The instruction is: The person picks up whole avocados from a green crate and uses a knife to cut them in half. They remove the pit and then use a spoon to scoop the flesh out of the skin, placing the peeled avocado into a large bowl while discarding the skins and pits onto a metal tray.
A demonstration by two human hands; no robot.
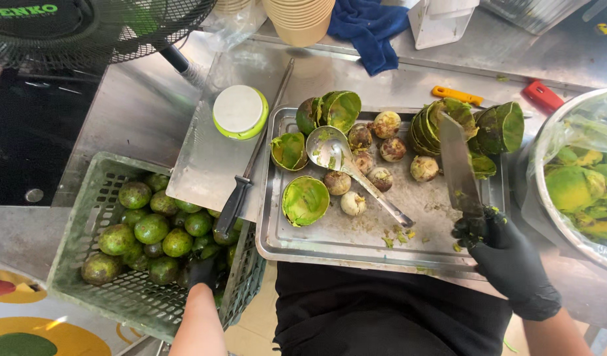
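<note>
Steel tabletop [145,112] fills the middle of the frame, scuffed and shiny, with a black fan grille [86,26] in the upper left and a blue cloth [369,26] beside a stack of paper bowls [299,18] along the top edge. Dead centre sits a metal tray [330,244], smeared green, carrying avocado pits [373,155], empty skin halves [305,200] and a big ladle [336,155] lying across it. Stacked skins [448,118] pile up at the tray's upper right. A sharpening steel [241,188] lies diagonally just left of the tray, near a white-lidded green tub [239,111].

Right hand [508,264], black glove, lower right: fingers wrapped tight round the handle of a cleaver [456,161], blade pointing up the frame over the tray's right side, flecked with green.

Left hand [203,270], also gloved, lower left: it's down in the green plastic crate [119,290] among the whole avocados [152,227], touching the fruit at the crate's right side. Whether those fingers are closed on one or just resting there, I can't tell; they're sunk between the fruit.

At the right edge, a lined steel bowl [538,158] holds peeled avocado flesh [574,188]. Orange [456,95] and red [543,96] handles lie behind the tray.
</note>
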